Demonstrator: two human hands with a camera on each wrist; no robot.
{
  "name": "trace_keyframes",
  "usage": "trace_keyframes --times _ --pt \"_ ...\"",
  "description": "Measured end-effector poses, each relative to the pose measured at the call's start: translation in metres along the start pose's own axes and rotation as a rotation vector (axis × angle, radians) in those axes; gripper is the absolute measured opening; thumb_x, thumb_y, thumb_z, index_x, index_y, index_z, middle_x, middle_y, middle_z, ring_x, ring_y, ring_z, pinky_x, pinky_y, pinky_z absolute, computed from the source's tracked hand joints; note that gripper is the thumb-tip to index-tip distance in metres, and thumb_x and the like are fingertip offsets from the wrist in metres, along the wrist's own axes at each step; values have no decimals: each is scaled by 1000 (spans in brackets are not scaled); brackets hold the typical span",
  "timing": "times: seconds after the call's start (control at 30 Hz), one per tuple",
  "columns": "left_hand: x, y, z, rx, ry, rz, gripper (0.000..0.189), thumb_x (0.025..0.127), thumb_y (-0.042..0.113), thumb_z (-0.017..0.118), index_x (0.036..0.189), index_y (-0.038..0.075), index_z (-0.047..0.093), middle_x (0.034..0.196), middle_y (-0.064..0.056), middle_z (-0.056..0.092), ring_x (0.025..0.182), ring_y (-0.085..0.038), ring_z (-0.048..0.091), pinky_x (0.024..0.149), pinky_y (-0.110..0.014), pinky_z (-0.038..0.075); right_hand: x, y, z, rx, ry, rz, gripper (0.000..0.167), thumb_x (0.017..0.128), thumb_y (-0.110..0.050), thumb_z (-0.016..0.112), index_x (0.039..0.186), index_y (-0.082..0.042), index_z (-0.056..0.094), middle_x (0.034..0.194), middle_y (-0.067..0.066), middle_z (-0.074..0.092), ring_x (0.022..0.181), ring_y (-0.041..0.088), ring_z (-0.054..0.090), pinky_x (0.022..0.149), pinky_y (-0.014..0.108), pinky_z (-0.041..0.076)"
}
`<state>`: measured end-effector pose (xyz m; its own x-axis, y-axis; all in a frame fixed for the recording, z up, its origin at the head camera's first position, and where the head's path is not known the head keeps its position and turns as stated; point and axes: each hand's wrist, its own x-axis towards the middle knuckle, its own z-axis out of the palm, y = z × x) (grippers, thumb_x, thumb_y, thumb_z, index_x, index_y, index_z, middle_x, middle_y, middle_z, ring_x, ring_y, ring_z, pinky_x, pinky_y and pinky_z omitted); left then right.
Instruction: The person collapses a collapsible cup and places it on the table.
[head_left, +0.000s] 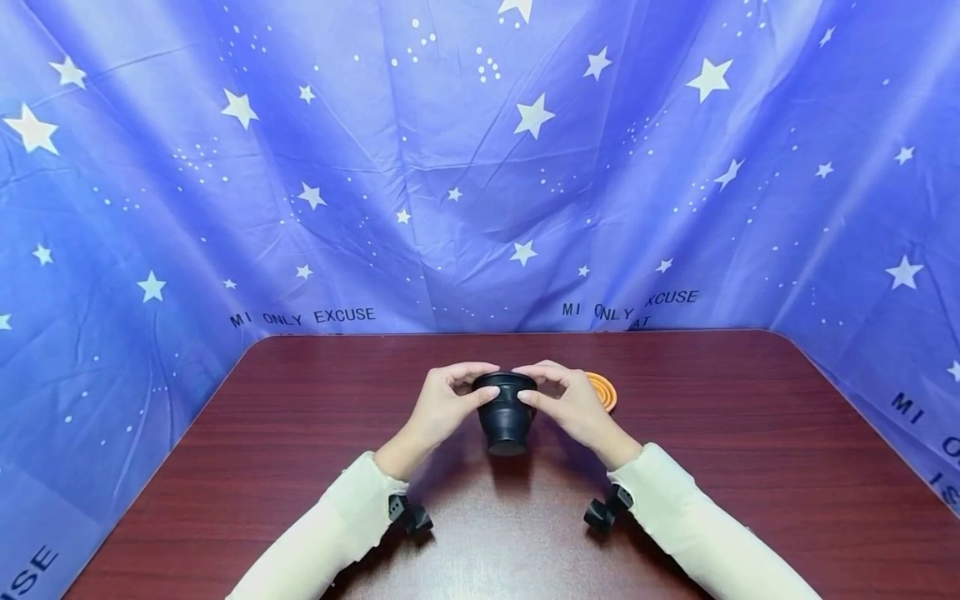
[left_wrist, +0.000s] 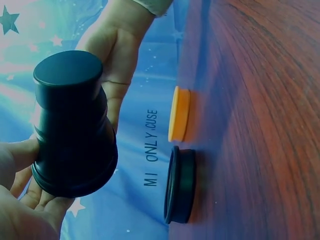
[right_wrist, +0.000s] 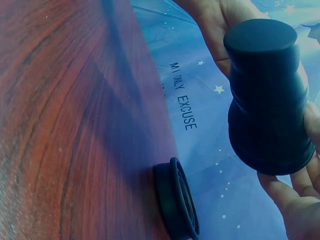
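Both hands hold a black collapsible cup (head_left: 507, 421), drawn out into stepped tiers, above the table. Its wide rim is up, and its narrow base tips toward me. On the left side, the left hand (head_left: 440, 407) grips the rim with its thumb on the near wall and fingers behind. From the opposite side the right hand (head_left: 573, 407) grips the rim in the same manner. Behind the cup, the left wrist view shows a flattened black cup (left_wrist: 181, 185) and a flattened orange cup (left_wrist: 180, 115) on the table. The flattened black one is hidden in the head view.
The dark red wooden table (head_left: 262, 450) reaches back to a blue curtain (head_left: 450, 167) with white stars. Concentric rings show on the orange cup, partly covered by the right hand in the head view. Black camera mounts (head_left: 411, 515) sit at both wrists.
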<state>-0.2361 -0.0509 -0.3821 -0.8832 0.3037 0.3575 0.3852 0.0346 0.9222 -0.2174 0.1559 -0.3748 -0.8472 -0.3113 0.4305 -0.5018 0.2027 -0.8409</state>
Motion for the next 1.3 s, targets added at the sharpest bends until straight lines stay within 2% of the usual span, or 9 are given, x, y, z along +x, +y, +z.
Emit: trace_keyframes --times 0.17,0.37,0.47,0.6,0.8,1.0,1.1,1.2,1.3 --pt "1 2 1 12 -10 -10 27 82 -3 68 109 -7 66 102 -22 68 85 -13 64 77 -20 52 -1 -9 1 -36 25 -8 26 84 1 67 110 5 66 105 16 66 99 11 58 86 28 50" --pt "-5 26 3 62 -7 28 27 84 -4 66 110 -11 64 101 -24 67 86 -13 65 78 -22 52 -1 -10 3 -23 65 -45 26 84 4 66 110 8 65 103 19 64 96 9 58 82 28 53" --pt "-5 30 4 78 -5 61 26 85 -4 65 109 -12 63 101 -24 68 86 -15 65 78 -23 52 -2 -11 4 -35 86 -81 26 84 5 65 110 8 65 102 19 64 94 10 59 79 24 54" --pt "-4 30 5 90 -1 89 25 85 -5 65 109 -11 64 100 -24 68 86 -20 64 77 -24 53 -2 -12 6 -50 108 -112 25 84 5 65 109 8 66 102 19 64 94 12 60 76 22 54" --pt "3 7 6 98 10 72 27 86 0 66 112 -5 65 99 -21 69 86 -18 64 78 -23 52 -3 -10 7 -52 137 -170 25 84 10 63 108 12 64 100 21 64 90 7 60 73 19 54" --pt "3 1 3 -69 -65 -1 34 91 7 60 124 -2 59 108 -14 67 94 -9 60 82 -21 47 -1 -11 7 -69 226 -249 24 81 14 63 105 15 64 95 22 65 84 5 57 63 14 49" --pt "3 2 2 -165 -109 -30 40 89 6 59 128 -2 55 112 -8 65 96 -9 58 83 -22 46 0 -11 5 -87 278 -283 24 79 16 64 103 14 65 94 23 65 82 6 56 54 18 42" --pt "3 2 3 -184 -120 -23 42 89 5 59 130 -3 54 113 -7 65 96 -9 58 82 -22 46 0 -10 4 -80 301 -293 24 78 17 64 103 15 65 94 24 65 82 6 56 52 22 39" --pt "3 1 4 -175 -102 -12 41 89 3 59 129 -4 54 114 -15 64 94 -8 59 80 -21 47 0 -8 4 -61 303 -284 24 79 17 63 103 15 65 94 25 65 83 6 56 53 21 40"
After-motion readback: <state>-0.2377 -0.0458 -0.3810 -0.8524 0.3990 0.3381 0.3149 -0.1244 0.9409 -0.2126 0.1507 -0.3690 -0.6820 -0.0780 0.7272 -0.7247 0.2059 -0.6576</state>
